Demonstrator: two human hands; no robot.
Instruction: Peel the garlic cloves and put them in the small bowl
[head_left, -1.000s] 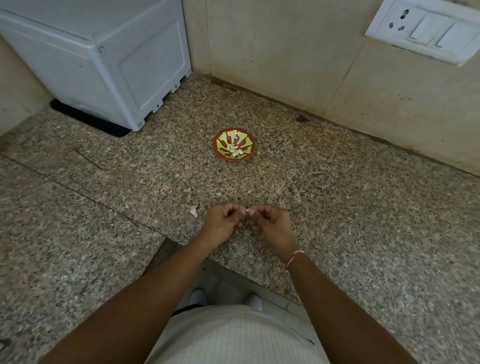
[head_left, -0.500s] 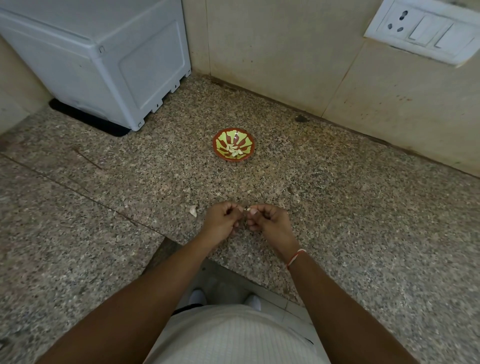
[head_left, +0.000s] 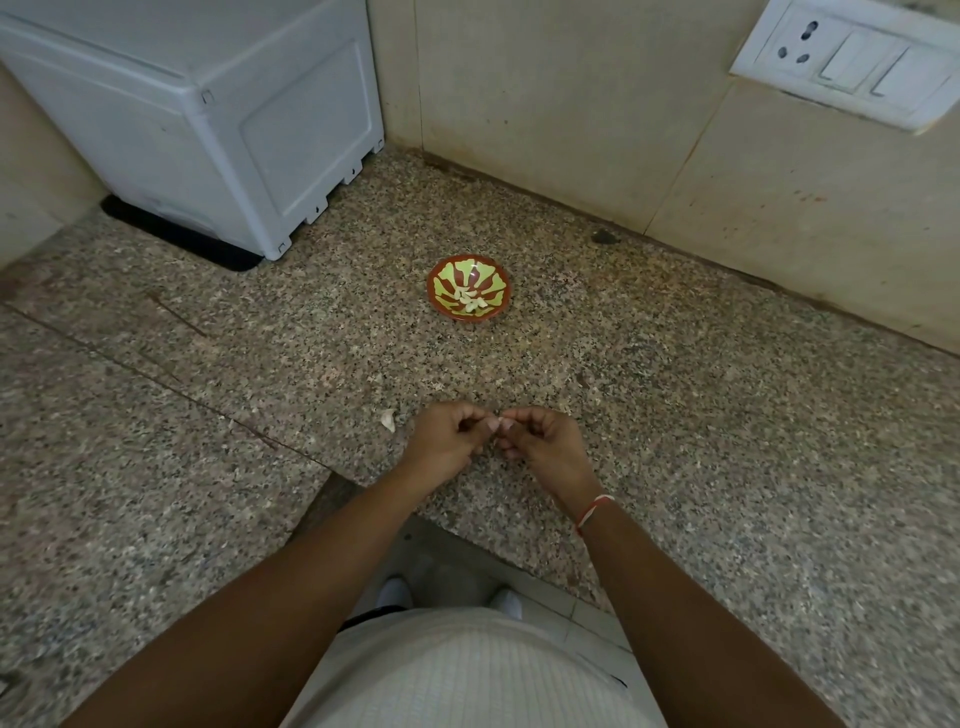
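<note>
A garlic clove (head_left: 497, 420), seen only as a small pale speck, is pinched between the fingertips of both hands just above the near edge of a speckled granite worktop (head_left: 675, 415); the left hand (head_left: 447, 441) and the right hand (head_left: 545, 447) are both curled, their thumbs and forefingers meeting on the clove, knuckles nearly touching; whether its skin is partly off cannot be told at this size. To the left of the left hand, just beside it on the worktop, lies 1 pale piece (head_left: 387, 419), either an unpeeled clove or a scrap of skin; which one is unclear. Farther back, well apart from the hands and near the wall, stands the small bowl (head_left: 470, 291), red-brown with a green pattern; several peeled cloves (head_left: 471, 302) already lie in its bottom.

Judging from this, the task looks well along: a batch is peeled and in the bowl, 1 clove is being worked on, and at most 1 more waits on the worktop.

A white appliance (head_left: 208, 119) stands at the back left; a switch plate with a socket (head_left: 841, 62) is on the wall at upper right; a red and white thread (head_left: 592, 512) circles the right wrist.
</note>
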